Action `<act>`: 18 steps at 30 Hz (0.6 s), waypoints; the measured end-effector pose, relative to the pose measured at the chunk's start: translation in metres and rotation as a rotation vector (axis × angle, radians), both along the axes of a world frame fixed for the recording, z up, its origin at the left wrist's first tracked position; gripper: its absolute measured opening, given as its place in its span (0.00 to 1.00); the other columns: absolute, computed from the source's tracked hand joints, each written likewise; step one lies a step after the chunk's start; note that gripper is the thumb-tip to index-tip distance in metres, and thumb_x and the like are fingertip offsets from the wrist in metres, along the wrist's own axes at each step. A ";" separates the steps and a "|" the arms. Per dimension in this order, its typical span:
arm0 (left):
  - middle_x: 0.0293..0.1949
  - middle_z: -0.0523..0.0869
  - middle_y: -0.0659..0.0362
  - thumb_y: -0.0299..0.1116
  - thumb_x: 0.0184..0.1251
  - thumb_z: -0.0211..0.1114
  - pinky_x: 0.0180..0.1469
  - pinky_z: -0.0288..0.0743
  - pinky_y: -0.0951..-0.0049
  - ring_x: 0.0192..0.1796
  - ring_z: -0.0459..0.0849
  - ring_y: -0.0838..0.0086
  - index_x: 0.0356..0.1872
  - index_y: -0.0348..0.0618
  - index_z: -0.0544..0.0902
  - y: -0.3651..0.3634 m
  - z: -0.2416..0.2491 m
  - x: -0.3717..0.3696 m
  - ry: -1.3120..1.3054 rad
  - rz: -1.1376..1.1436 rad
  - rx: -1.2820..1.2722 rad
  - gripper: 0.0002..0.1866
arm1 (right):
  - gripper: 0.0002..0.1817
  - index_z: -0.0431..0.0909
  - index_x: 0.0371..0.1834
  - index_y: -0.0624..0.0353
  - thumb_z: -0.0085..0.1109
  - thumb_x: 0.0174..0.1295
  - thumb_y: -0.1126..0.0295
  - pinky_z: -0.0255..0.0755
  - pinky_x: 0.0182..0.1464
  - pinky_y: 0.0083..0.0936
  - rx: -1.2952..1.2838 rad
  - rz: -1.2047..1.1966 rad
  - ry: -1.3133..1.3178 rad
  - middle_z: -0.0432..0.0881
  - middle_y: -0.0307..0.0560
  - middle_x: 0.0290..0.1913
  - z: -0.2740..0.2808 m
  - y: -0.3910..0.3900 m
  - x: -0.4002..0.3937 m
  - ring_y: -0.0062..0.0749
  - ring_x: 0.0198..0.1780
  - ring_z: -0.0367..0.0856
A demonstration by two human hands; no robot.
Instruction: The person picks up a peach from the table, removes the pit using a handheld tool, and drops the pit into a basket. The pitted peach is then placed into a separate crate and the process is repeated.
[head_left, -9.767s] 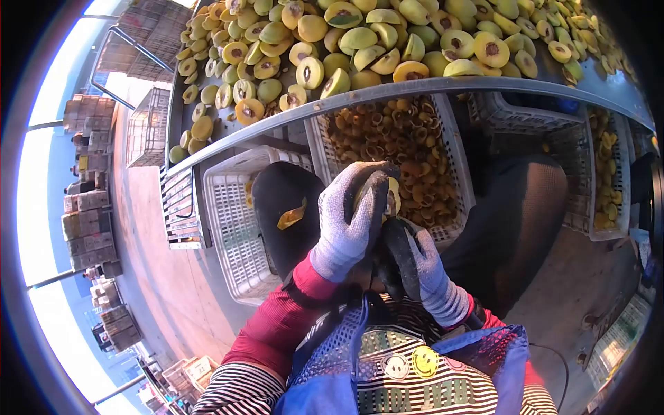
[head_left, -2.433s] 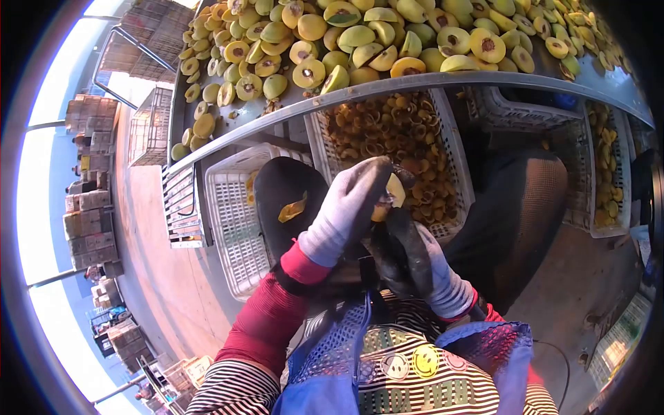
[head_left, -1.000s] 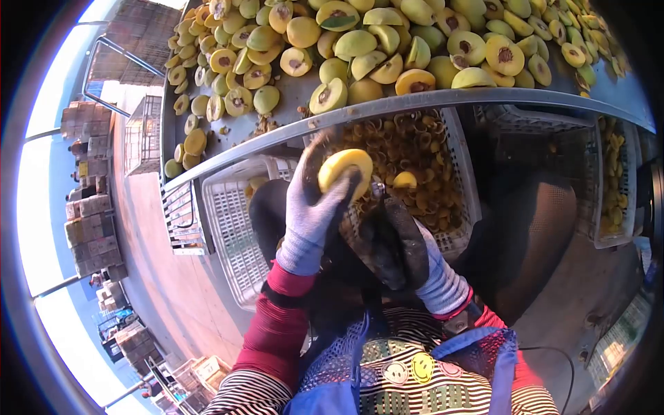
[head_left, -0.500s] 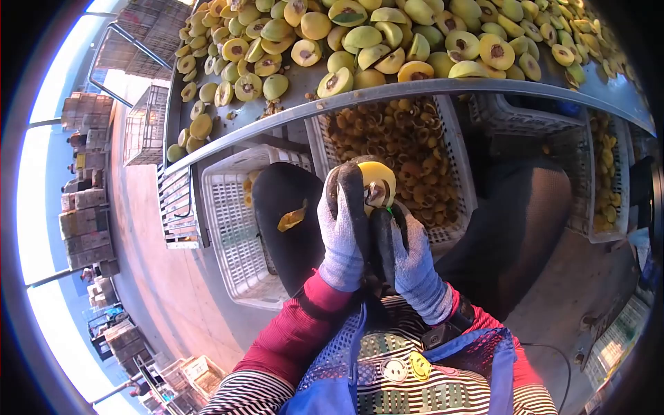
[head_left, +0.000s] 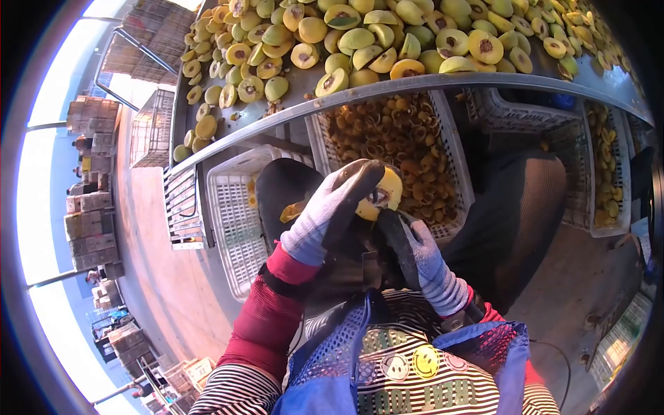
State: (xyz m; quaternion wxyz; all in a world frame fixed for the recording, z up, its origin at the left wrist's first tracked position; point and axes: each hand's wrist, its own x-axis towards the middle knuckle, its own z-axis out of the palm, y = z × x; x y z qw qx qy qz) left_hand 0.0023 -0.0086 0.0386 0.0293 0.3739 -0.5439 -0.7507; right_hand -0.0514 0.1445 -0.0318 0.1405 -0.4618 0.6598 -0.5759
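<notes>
A yellow peach half (head_left: 389, 188) is held in my left hand (head_left: 344, 197), its cut face and dark pit hollow turned up toward me. My gloved left fingers wrap around its left side. Just below and to the right, my right hand (head_left: 413, 250) is closed, with its dark fingertips close to the fruit's lower edge. What those fingers grip is hidden. Both gloves are pale with dark palms. Beneath my hands stands a white crate (head_left: 462, 176) holding many brown-orange scraps (head_left: 401, 138).
A metal table (head_left: 277, 111) heaped with peach halves (head_left: 360, 38) stretches ahead, its raised rim (head_left: 387, 88) between it and me. Another white crate (head_left: 235, 235) sits at left, and one with yellow pieces (head_left: 606, 173) at right. Stacked crates (head_left: 90, 214) stand far left.
My left hand has tilted, its wrist and forearm swinging left. The peach half has shifted slightly right. My right wrist is a little farther from the left, and a green bit near its fingertips no longer shows.
</notes>
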 end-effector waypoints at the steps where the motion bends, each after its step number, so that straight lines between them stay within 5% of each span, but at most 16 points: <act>1: 0.42 0.83 0.60 0.39 0.70 0.59 0.46 0.76 0.78 0.43 0.81 0.80 0.53 0.35 0.76 0.002 -0.001 -0.001 -0.005 0.014 -0.045 0.18 | 0.17 0.73 0.50 0.62 0.48 0.71 0.59 0.71 0.31 0.16 0.045 0.161 -0.760 0.79 0.45 0.32 0.009 -0.002 -0.003 0.25 0.29 0.77; 2: 0.42 0.83 0.60 0.38 0.70 0.59 0.46 0.76 0.79 0.43 0.81 0.80 0.53 0.34 0.76 0.004 -0.005 -0.002 -0.009 0.029 -0.089 0.18 | 0.21 0.74 0.48 0.59 0.46 0.71 0.51 0.68 0.21 0.14 0.093 0.325 -1.518 0.79 0.42 0.27 0.017 -0.002 -0.005 0.22 0.20 0.74; 4: 0.42 0.82 0.60 0.35 0.70 0.57 0.44 0.77 0.77 0.42 0.81 0.81 0.51 0.32 0.76 0.005 -0.016 0.002 0.071 -0.105 -0.500 0.16 | 0.21 0.73 0.40 0.57 0.45 0.71 0.49 0.62 0.16 0.16 0.077 0.443 -1.775 0.73 0.39 0.21 0.031 0.000 -0.012 0.21 0.15 0.67; 6: 0.39 0.85 0.50 0.34 0.68 0.57 0.45 0.76 0.72 0.42 0.84 0.73 0.49 0.33 0.77 0.005 -0.013 0.002 0.074 -0.257 -0.917 0.15 | 0.22 0.72 0.32 0.55 0.43 0.71 0.47 0.56 0.11 0.17 0.061 0.553 -2.035 0.67 0.36 0.15 0.031 0.003 -0.011 0.20 0.10 0.61; 7: 0.39 0.85 0.50 0.34 0.68 0.57 0.45 0.76 0.72 0.42 0.84 0.73 0.49 0.33 0.77 0.006 -0.015 0.002 0.077 -0.257 -0.915 0.15 | 0.25 0.70 0.31 0.54 0.42 0.70 0.43 0.54 0.11 0.17 -0.040 0.713 -2.234 0.64 0.35 0.14 0.026 0.002 -0.007 0.19 0.10 0.58; 10: 0.39 0.85 0.52 0.34 0.68 0.58 0.44 0.77 0.71 0.42 0.84 0.74 0.48 0.33 0.77 0.009 -0.021 0.001 0.241 -0.239 -0.829 0.15 | 0.27 0.70 0.29 0.53 0.39 0.69 0.41 0.52 0.11 0.17 -0.203 0.966 -2.467 0.60 0.33 0.13 0.025 0.003 -0.005 0.18 0.10 0.55; 13: 0.39 0.83 0.59 0.41 0.73 0.53 0.42 0.76 0.74 0.38 0.80 0.76 0.48 0.37 0.78 0.021 -0.022 0.001 0.090 0.029 -0.012 0.17 | 0.27 0.68 0.28 0.53 0.39 0.69 0.41 0.51 0.12 0.17 -0.250 0.909 -2.514 0.60 0.34 0.13 0.030 0.002 -0.004 0.18 0.10 0.55; 14: 0.38 0.82 0.60 0.46 0.74 0.50 0.43 0.74 0.77 0.39 0.79 0.78 0.47 0.38 0.78 0.025 -0.031 0.003 0.249 0.031 -0.088 0.20 | 0.26 0.67 0.28 0.53 0.38 0.69 0.41 0.52 0.12 0.17 -0.350 1.020 -2.444 0.61 0.34 0.13 0.026 0.000 -0.003 0.18 0.10 0.55; 17: 0.43 0.83 0.57 0.45 0.74 0.51 0.48 0.75 0.74 0.43 0.81 0.75 0.49 0.41 0.77 0.053 -0.063 0.016 0.402 0.426 0.482 0.18 | 0.26 0.65 0.27 0.52 0.36 0.70 0.41 0.53 0.14 0.17 -0.476 1.074 -2.323 0.61 0.34 0.14 0.028 -0.004 -0.015 0.18 0.12 0.57; 18: 0.45 0.82 0.56 0.44 0.75 0.50 0.50 0.76 0.73 0.44 0.81 0.73 0.51 0.40 0.76 0.052 -0.066 0.024 0.311 0.460 0.302 0.18 | 0.26 0.65 0.28 0.52 0.37 0.70 0.41 0.53 0.13 0.17 -0.455 0.981 -2.392 0.60 0.34 0.14 0.027 -0.004 -0.017 0.18 0.12 0.58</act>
